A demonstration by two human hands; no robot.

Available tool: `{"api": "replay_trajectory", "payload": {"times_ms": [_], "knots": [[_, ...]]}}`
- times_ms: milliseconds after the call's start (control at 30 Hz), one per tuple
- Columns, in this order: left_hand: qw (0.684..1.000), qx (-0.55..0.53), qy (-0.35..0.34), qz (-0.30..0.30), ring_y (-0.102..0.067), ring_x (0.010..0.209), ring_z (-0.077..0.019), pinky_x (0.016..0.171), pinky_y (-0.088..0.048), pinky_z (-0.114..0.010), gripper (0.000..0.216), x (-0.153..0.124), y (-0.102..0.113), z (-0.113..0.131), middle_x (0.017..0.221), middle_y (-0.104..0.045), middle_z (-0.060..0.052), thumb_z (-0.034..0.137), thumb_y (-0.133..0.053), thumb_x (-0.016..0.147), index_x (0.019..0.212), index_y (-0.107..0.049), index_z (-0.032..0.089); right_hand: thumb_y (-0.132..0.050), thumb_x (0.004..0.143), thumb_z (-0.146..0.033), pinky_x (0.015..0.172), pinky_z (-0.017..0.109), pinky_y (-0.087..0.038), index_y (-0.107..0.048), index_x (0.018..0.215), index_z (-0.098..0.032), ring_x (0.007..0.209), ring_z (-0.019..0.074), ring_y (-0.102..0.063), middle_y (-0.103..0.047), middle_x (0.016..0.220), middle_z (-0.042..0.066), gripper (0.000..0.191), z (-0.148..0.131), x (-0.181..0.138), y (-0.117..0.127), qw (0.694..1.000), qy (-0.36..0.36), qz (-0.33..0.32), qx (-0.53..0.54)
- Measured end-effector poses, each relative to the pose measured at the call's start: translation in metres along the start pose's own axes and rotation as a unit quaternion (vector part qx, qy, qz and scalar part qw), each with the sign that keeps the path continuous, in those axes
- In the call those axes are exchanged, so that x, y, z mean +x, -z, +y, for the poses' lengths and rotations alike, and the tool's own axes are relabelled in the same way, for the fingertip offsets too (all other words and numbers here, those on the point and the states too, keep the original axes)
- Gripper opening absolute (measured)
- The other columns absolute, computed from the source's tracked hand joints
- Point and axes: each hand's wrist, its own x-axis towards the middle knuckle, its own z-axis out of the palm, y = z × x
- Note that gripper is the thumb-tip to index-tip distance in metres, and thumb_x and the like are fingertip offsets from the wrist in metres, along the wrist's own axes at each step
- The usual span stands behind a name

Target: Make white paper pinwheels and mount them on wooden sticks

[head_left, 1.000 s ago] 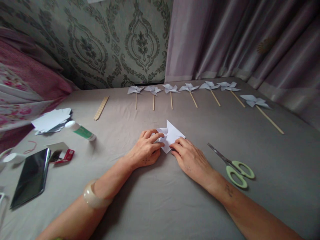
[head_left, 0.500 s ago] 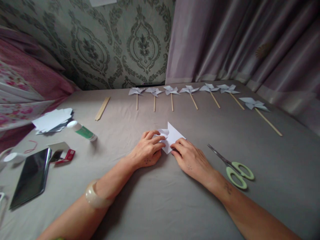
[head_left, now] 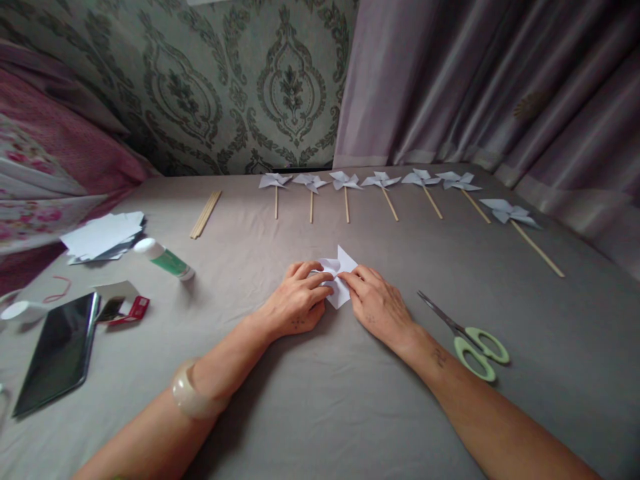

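Observation:
A white paper pinwheel head, partly folded, lies on the grey cloth between my hands. My left hand rests on its left side, fingers curled over the paper and pressing near the centre. From the right, my right hand holds a paper corner folded in to the middle, its fingertips almost meeting those of the left. One pointed flap stands up at the top of the paper. My fingers hide much of the centre and both sides.
Several finished pinwheels on sticks lie in a row at the back. Green-handled scissors are at right. On the left are wooden sticks, a glue stick, paper sheets, a small red box and a dark phone.
My right hand has moved up and inward, bringing the paper's right corner over to the centre. My left hand stays pressed on the paper. The view has shifted slightly.

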Motion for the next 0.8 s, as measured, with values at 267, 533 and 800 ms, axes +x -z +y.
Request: {"api": "replay_trajectory", "payload": {"times_ms": [267, 533, 800], "knots": [[1.000, -0.006, 0.002, -0.005, -0.048, 0.117, -0.0261, 0.099, -0.036, -0.043, 0.024, -0.0005, -0.0011, -0.0003, 0.120, -0.066, -0.003, 0.012, -0.051, 0.083, 0.097, -0.069, 0.020, -0.040, 0.095, -0.015, 0.073, 0.030, -0.047, -0.061, 0.121, -0.023, 0.098, 0.0206, -0.058, -0.062, 0.105, 0.007, 0.034, -0.0021, 0.0018, -0.0014, 0.999, -0.003, -0.017, -0.034], [1.000, -0.010, 0.005, -0.007, -0.048, 0.117, -0.0265, 0.099, -0.037, -0.044, 0.025, -0.0003, 0.0001, 0.0006, 0.119, -0.066, -0.004, 0.012, -0.050, 0.083, 0.098, -0.068, 0.020, -0.041, 0.094, -0.013, 0.075, 0.029, -0.045, -0.061, 0.120, -0.023, 0.099, 0.0200, -0.058, -0.062, 0.107, 0.007, 0.034, -0.0033, 0.0020, -0.0005, 0.999, -0.003, -0.020, -0.039], [1.000, -0.019, 0.006, -0.012, -0.048, 0.118, -0.0269, 0.099, -0.037, -0.044, 0.025, 0.0002, 0.0013, 0.0000, 0.119, -0.066, -0.005, 0.013, -0.049, 0.083, 0.097, -0.068, 0.020, -0.037, 0.095, -0.014, 0.076, 0.029, -0.044, -0.061, 0.119, -0.022, 0.100, 0.0202, -0.058, -0.062, 0.108, 0.008, 0.034, -0.0051, 0.0084, 0.0065, 0.997, -0.003, -0.057, -0.046]]}}
